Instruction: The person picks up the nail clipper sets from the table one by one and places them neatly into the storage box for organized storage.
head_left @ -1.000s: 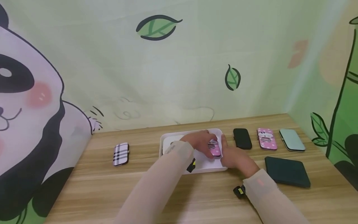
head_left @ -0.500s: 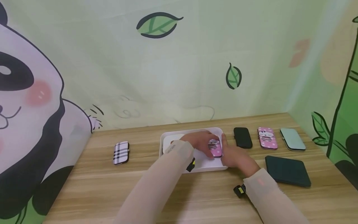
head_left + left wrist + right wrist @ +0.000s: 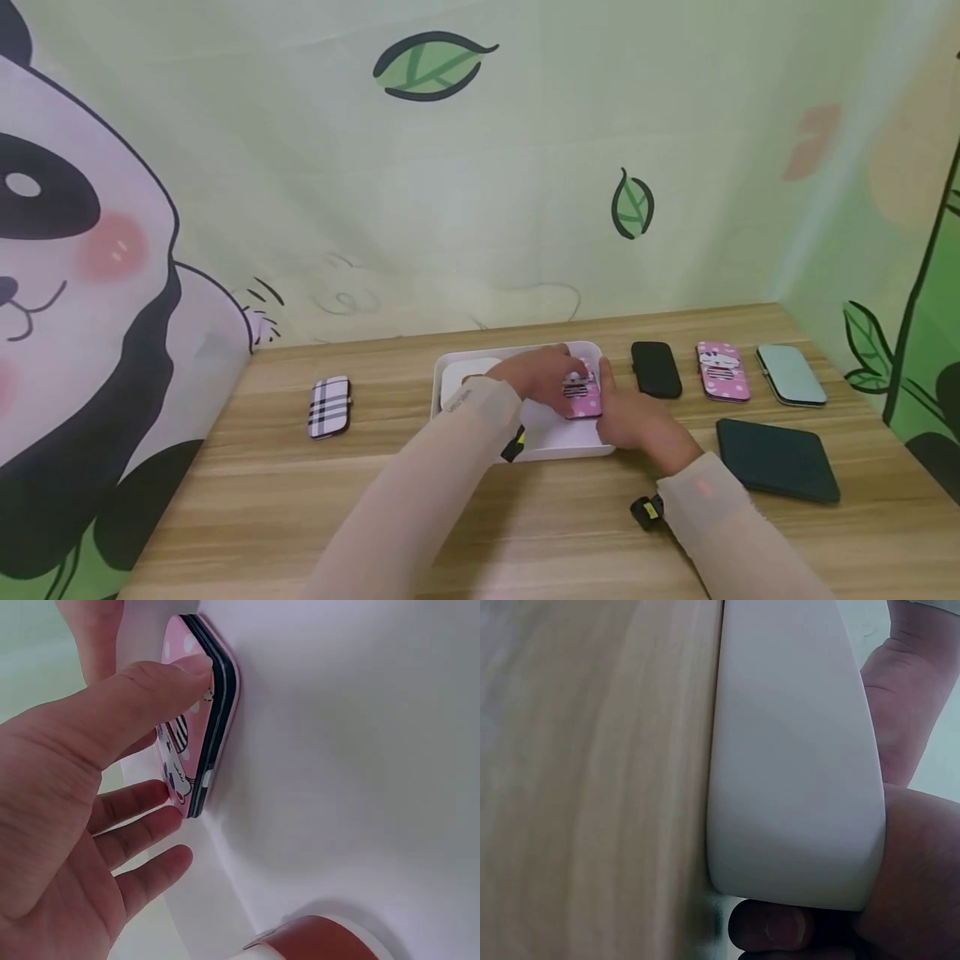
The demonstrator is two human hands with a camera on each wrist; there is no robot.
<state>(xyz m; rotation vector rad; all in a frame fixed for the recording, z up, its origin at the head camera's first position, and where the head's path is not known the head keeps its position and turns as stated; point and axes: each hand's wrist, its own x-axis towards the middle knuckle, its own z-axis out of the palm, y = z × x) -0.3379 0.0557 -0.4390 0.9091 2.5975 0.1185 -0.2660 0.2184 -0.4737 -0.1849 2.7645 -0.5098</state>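
In the head view, my left hand [image 3: 536, 375] reaches into a white tray [image 3: 558, 454] and holds a pink case [image 3: 587, 398] with white dots and a cartoon figure. The left wrist view shows its thumb on one edge of the case [image 3: 193, 739], with other fingertips at the far end; the index finger is mostly hidden. The case lies on the tray floor by the right wall. My right hand [image 3: 637, 421] grips the tray's right end. In the right wrist view, its fingertips [image 3: 771, 926] curl outside the tray wall [image 3: 795, 757].
A white rounded thing [image 3: 465, 375] sits at the tray's left end, partly hidden. A plaid case [image 3: 328, 407] lies to the left. To the right are a black case [image 3: 656, 369], another pink case [image 3: 722, 372], a pale mint case [image 3: 791, 375] and a dark flat rectangle [image 3: 777, 460].
The head view has shifted slightly. More of the held pink case's face shows, and it sits a little closer to the tray's right wall. Both hands stay almost in place.
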